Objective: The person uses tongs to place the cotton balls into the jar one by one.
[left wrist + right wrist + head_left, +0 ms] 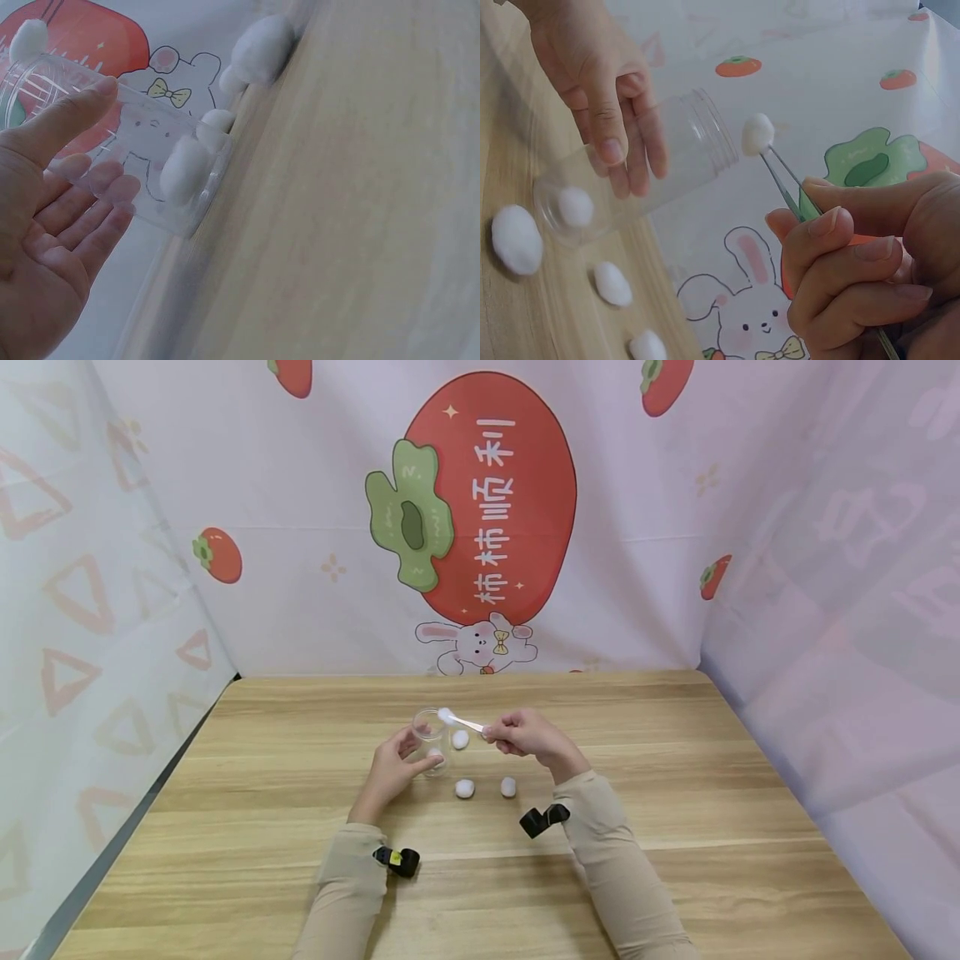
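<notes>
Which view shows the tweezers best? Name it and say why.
The right wrist view: the tweezers pinch a cotton ball near the jar mouth, close and sharp. The head view shows them tiny; the left wrist view shows none.

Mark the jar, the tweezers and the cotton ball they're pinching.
jar point(679, 154): right wrist view, clear side wall near the threaded mouth.
tweezers point(781, 184): right wrist view, middle of the thin arms.
cotton ball point(757, 133): right wrist view, centre of the white ball.

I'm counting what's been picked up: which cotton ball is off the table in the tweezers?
The white cotton ball pinched in the metal tweezers at the clear plastic jar's mouth; others lie on the table or inside the jar.
</notes>
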Demonstrator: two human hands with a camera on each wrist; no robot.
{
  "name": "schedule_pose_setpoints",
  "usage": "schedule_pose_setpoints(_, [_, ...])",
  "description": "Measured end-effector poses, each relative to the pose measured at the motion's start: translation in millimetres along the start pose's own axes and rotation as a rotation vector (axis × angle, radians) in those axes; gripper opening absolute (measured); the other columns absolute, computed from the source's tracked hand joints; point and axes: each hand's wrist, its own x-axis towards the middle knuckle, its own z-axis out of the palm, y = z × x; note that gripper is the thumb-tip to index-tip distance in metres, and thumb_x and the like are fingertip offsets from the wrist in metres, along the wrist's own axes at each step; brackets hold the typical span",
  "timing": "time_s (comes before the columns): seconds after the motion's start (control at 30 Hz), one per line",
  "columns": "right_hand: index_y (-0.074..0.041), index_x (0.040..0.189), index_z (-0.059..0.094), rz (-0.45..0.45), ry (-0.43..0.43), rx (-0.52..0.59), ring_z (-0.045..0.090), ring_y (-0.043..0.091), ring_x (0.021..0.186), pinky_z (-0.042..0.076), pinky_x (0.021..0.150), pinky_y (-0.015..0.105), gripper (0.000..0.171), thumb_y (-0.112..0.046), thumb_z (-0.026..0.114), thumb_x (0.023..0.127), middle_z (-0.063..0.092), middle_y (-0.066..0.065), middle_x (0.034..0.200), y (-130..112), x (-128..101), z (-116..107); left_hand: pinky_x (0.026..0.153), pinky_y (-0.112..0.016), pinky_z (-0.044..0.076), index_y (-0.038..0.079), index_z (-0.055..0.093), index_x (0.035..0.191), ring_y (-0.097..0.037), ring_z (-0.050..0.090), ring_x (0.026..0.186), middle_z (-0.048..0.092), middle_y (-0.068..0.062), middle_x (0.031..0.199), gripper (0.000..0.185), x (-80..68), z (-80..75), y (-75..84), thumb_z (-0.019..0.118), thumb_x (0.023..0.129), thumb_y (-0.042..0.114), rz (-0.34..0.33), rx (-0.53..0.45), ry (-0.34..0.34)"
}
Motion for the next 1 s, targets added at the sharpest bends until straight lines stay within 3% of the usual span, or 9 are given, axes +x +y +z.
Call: schedule_pose_setpoints(1.0, [-0.004, 0.077, 0.061, 0.021, -0.005, 0.021, 0.033, 0.003, 0.044, 0.022, 0.041, 0.014, 0.023, -0.015, 0.057, 0.096, 0.047, -0.006, 0.053, -3.6, 14.5, 12.6, 0.112, -0.039, 0.048, 0.002, 0.051, 0.135, -0.036, 0.056, 0.127, 0.058, -0.024, 0.134, 0.067, -0.4, -1.4, 0.7, 0.081, 0.077, 0.017, -0.036, 0.014, -0.010])
